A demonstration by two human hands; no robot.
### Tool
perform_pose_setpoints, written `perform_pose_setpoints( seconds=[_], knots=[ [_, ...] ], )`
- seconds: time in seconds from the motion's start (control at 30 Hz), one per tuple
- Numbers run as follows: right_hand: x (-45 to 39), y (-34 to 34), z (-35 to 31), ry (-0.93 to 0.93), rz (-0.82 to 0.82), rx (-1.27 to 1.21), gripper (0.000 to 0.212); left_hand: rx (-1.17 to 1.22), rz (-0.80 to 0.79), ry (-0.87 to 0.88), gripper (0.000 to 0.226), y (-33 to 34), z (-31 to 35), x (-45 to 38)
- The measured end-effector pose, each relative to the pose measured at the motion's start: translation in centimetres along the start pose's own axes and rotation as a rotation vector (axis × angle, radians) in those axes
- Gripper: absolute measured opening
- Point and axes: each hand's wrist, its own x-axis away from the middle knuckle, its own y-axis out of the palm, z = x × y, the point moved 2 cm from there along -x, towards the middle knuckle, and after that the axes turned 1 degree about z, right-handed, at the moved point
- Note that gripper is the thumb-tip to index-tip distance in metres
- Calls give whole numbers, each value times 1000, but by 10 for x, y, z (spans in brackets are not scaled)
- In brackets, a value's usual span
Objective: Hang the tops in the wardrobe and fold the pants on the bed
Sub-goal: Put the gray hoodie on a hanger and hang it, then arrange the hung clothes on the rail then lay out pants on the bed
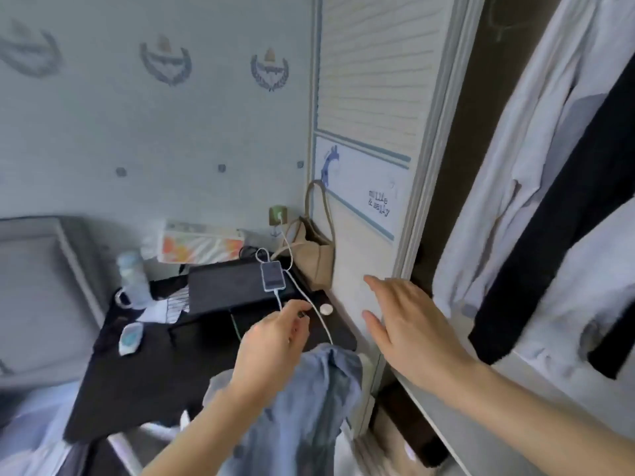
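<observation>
A blue-grey denim top (309, 407) hangs low in the middle of the view, bunched and drooping beneath the left hand (275, 341), just left of the wardrobe door's (364, 139) lower edge. The left hand's grip is closed, fingers curled round something small and dark at the top of the garment; what exactly it pinches is too blurred to tell. The right hand (409, 324) is spread wide, fingers straight and parted, holding nothing, palm near the edge of that wardrobe door. To the right of the door, inside the open wardrobe, white shirts (508, 173) and a black garment (556, 221) already hang. Left of the door sits a dark surface (137, 379) carrying a black laptop (226, 286), a phone (273, 277) lying on it with a white charging cable (319, 317) plugged in, and a water bottle (132, 280) further left. A beige bag (318, 255) stands against the door's foot. A patterned wall (154, 125) stretches away left of the door.
</observation>
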Motion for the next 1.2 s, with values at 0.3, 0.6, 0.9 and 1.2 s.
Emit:
perform_pose_setpoints(
  seconds=[0.3,0.6,0.9,1.2],
  knots=[
    [106,27,-176,-345,-141,-500,37,-140,297,-620,14,-79,-20,290],
    [239,-7,-376,-776,-372,-820,37,-297,645,-1223,11,-125,30,582],
    [383,-53,-575,-1193,-567,-849,39,-280,902,-1673,11,-159,84,827],
    [516,-39,-763,-1220,-952,-611,35,-52,775,-1926,13,-208,45,1039]
  ],
)
